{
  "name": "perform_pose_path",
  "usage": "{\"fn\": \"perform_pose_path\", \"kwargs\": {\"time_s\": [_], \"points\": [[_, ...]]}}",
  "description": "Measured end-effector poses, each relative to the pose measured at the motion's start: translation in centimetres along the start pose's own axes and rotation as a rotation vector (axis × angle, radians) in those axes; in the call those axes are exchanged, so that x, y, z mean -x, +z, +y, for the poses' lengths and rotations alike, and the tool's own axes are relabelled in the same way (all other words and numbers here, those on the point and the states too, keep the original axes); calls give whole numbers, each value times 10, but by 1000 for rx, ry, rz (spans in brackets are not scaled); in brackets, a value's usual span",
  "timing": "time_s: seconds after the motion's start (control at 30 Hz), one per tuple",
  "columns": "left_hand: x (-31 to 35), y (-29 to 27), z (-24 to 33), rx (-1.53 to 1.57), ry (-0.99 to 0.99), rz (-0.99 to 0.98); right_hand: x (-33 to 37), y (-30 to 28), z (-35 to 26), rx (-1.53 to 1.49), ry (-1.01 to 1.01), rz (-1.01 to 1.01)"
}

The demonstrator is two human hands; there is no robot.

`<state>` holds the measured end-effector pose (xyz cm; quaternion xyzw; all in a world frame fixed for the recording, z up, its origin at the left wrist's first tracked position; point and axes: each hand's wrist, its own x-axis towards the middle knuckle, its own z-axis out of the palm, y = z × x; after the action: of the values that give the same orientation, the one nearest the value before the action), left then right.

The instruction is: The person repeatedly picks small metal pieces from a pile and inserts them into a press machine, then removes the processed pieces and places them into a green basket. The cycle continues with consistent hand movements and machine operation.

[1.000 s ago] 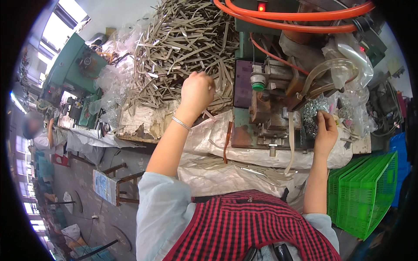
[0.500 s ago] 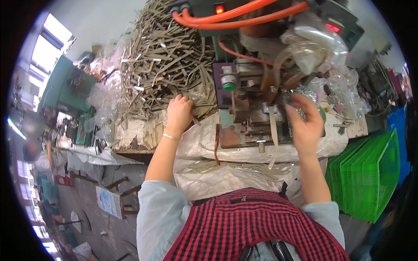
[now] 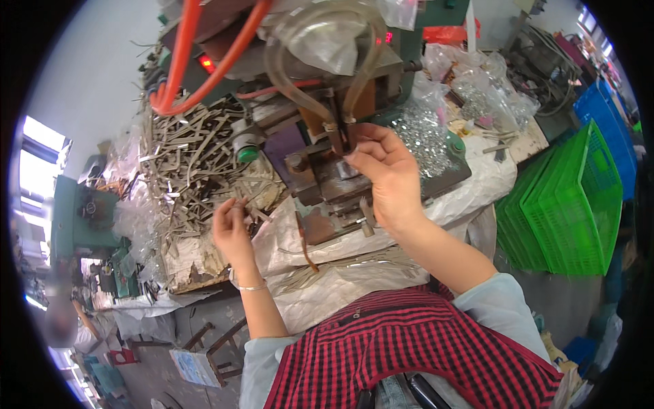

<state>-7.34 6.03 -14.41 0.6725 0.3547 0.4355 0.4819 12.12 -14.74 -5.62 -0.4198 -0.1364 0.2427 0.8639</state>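
Observation:
My right hand [image 3: 394, 178] is at the press machine, its thumb and fingers drawn together beside the tooling [image 3: 339, 140]. Whatever it pinches is hidden by the fingers. Below them lies the dark metal die block [image 3: 325, 185]. A short, light strip end [image 3: 368, 208] shows at the block's front edge. My left hand [image 3: 233, 230] hovers at the near edge of a heap of flat grey-brown strips [image 3: 194, 153]. Its fingers are loosely bent and apart, with strip ends close to the fingertips; I see nothing held in them.
Orange hoses [image 3: 187, 61] and a clear tube [image 3: 279, 68] hang over the bench. Small shiny metal pieces [image 3: 422, 140] lie right of the die. More strips [image 3: 354, 267] rest on white sheeting along the front edge. Green crates [image 3: 565, 204] stand at the right.
My right hand has moved in to the tooling and its open fingers have closed. The left hand's fist has loosened. The long strip hanging at the machine's front no longer shows. The view has turned.

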Motion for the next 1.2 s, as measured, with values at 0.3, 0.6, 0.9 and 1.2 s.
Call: {"fn": "perform_pose_path", "kwargs": {"time_s": [0.3, 0.6, 0.9, 1.2], "points": [[57, 68, 138, -338, 1153, -387, -5, -101, -36, 1622, -697, 146], [50, 107, 114, -152, 1247, -441, -41, -153, -19, 1583, -547, 181], [62, 104, 113, -122, 1153, -372, -52, -145, -12, 1827, -691, 55], [-7, -13, 37, -1040, 670, -376, -39, -161, -10, 1173, -504, 200]]}}
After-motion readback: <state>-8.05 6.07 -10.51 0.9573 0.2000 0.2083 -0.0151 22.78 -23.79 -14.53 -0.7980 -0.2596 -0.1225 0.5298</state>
